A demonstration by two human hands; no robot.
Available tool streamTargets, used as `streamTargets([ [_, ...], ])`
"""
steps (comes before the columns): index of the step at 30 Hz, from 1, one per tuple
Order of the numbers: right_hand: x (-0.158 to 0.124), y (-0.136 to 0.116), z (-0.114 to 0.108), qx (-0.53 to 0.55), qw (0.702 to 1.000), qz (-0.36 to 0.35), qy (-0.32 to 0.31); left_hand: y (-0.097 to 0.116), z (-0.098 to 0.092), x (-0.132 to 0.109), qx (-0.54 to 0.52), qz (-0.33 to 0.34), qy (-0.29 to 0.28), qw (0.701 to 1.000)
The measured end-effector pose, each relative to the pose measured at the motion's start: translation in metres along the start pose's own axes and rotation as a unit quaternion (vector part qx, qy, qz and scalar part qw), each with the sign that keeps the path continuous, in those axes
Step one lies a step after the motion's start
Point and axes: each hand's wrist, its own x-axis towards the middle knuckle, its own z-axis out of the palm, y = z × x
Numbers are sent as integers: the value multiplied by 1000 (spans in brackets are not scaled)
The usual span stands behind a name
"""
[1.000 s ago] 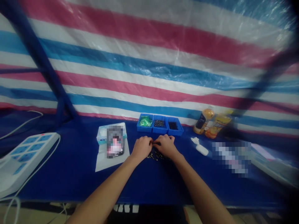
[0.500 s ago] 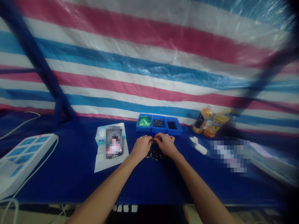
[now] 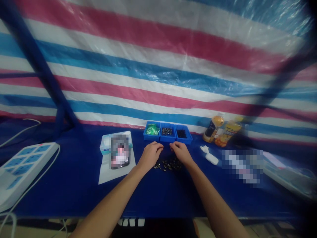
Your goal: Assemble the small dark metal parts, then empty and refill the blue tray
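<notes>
Head view: pile of small parts (image 3: 171, 164) on worktop (image 3: 163, 196)

Beyond the pile, the left hand (image 3: 150, 154) and right hand (image 3: 182, 154) are held apart, fingers curled inward; whether anything is gripped cannot be told. Parts are best handled low over it. Their shapes are blurred; palms are hidden.

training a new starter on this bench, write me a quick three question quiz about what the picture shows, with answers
1. Which of the three blue bins has green contents: A left, B middle, C right?
2. True or false: the left hand and right hand are touching.
3. Fill in: from the person's seat, the loose small parts lie ___ the bins.

Key: 1. A; 2. False, a gap shows between them; 3. in front of.
</notes>
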Motion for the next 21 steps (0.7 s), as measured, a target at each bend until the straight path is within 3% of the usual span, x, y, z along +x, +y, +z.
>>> streamTargets([
  [5, 12, 12, -13, 188, 974, 35, 122, -1, 2, 1, -30, -10, 11, 999],
  [8, 16, 20, -17, 189, 967, 58, 159, 0, 4, 1, -69, -11, 21, 997],
  [11, 13, 21, -15, 118, 985, 40, 122, 2, 3, 2, -123, -16, 43, 991],
  [14, 2, 10, -7, 56, 997, -22, 43, 7, -1, 2, -175, -35, 58, 982],
  [17, -10, -7, -1, 35, 995, -75, -56, 11, -5, 2, -216, -53, 68, 972],
  [21, -16, -19, 1, 49, 989, -93, -104, 14, -6, 2, -253, -67, 84, 962],
])
